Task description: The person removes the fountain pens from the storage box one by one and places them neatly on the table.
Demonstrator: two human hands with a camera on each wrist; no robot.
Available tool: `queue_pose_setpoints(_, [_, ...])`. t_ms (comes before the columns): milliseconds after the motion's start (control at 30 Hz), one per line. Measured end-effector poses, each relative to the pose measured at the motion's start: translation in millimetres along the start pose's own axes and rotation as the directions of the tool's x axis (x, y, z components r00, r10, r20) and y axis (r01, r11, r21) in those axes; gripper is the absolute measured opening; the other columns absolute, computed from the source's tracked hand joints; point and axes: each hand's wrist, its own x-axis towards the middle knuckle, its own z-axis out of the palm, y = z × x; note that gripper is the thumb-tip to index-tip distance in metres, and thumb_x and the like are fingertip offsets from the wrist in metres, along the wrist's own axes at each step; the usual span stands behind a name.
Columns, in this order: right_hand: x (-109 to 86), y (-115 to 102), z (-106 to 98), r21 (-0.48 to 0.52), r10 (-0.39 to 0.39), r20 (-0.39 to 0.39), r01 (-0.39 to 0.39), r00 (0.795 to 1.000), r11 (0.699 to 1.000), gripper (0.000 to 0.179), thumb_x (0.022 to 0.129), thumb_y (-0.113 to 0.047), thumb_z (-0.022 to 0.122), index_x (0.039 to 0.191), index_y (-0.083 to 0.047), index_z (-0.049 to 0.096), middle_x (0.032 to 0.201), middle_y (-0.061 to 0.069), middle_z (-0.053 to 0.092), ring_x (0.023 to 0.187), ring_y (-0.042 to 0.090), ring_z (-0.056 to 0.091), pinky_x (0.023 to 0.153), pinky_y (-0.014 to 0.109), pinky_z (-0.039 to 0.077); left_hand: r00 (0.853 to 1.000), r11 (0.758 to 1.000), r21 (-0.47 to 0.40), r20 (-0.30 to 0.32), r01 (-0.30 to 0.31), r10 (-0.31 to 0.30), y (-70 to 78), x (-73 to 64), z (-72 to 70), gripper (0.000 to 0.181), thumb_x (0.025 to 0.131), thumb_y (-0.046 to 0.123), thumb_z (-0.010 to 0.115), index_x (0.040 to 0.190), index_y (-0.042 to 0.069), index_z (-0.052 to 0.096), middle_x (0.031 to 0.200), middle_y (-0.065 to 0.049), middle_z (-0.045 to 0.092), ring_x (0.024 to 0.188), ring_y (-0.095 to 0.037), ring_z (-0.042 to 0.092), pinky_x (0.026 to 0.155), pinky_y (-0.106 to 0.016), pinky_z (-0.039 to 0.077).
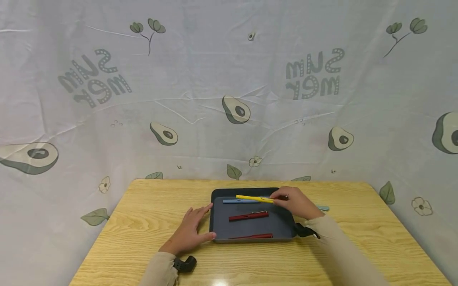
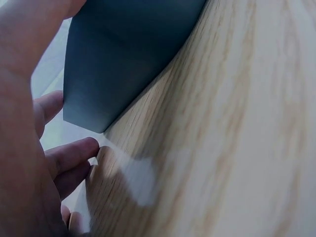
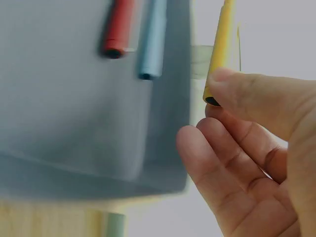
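Between thumb and fingers, my right hand point(image 1: 295, 201) pinches a yellow pen point(image 1: 248, 198) by one end, over the far side of a dark grey tray point(image 1: 220, 225). In the right wrist view the thumb lies on the pen near its dark end. Inside the tray lie a light blue pen point(image 1: 237, 201) at the back, a dark red pen point(image 1: 243, 217) with a silver clip in the middle, and another red pen point(image 1: 262, 236) along the near wall. With fingers spread, my left hand point(image 1: 191, 232) touches the tray's left side at thumb and fingertip.
The tray stands on a wood-grain table point(image 1: 150, 210). Right of it, partly behind my right wrist, lies a pale green pen-like thing point(image 1: 323, 207). A whitish curtain point(image 1: 200, 79) with avocado prints hangs behind the table's far edge.
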Motion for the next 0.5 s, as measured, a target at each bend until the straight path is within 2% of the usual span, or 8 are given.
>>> queue_pose_setpoints(133, [-15.2, -3, -14, 0.037, 0.034, -0.110, -0.030, 0.993, 0.999, 0.017, 0.099, -0.017, 0.071, 0.115, -0.018, 0.078, 0.105, -0.003, 0.070, 0.093, 0.012, 0.067, 0.079, 0.028, 0.061, 1.000, 1.000, -0.004, 0.003, -0.001, 0.001, -1.0, 1.4, -0.2, 0.094, 0.089, 0.059, 0.074, 0.166, 0.029, 0.028, 0.160, -0.001, 0.044, 0.150, -0.027, 0.038, 0.129, -0.055, 0.002])
queue_pose_setpoints(333, [-33.9, 2, -29, 0.062, 0.049, -0.246, -0.035, 0.968, 0.997, 0.021, 0.101, -0.018, 0.068, 0.120, -0.012, 0.077, 0.116, 0.003, 0.069, 0.096, 0.010, 0.066, 0.077, 0.024, 0.059, 1.000, 1.000, -0.006, 0.014, 0.013, -0.013, 1.7, 1.0, -3.2, 0.094, 0.090, 0.056, 0.075, 0.166, 0.029, 0.027, 0.161, -0.001, 0.042, 0.151, -0.027, 0.037, 0.129, -0.053, 0.002])
queue_pose_setpoints(500, [-45.8, 10, -34, 0.076, 0.069, -0.307, -0.048, 0.949, 0.996, 0.022, 0.102, -0.017, 0.067, 0.121, -0.010, 0.076, 0.115, 0.004, 0.069, 0.093, 0.006, 0.064, 0.074, 0.020, 0.057, 1.000, 1.000, -0.011, 0.015, 0.006, -0.006, 4.0, 1.0, -4.1, 0.093, 0.090, 0.054, 0.075, 0.166, 0.026, 0.028, 0.161, -0.003, 0.043, 0.150, -0.029, 0.038, 0.129, -0.056, 0.003])
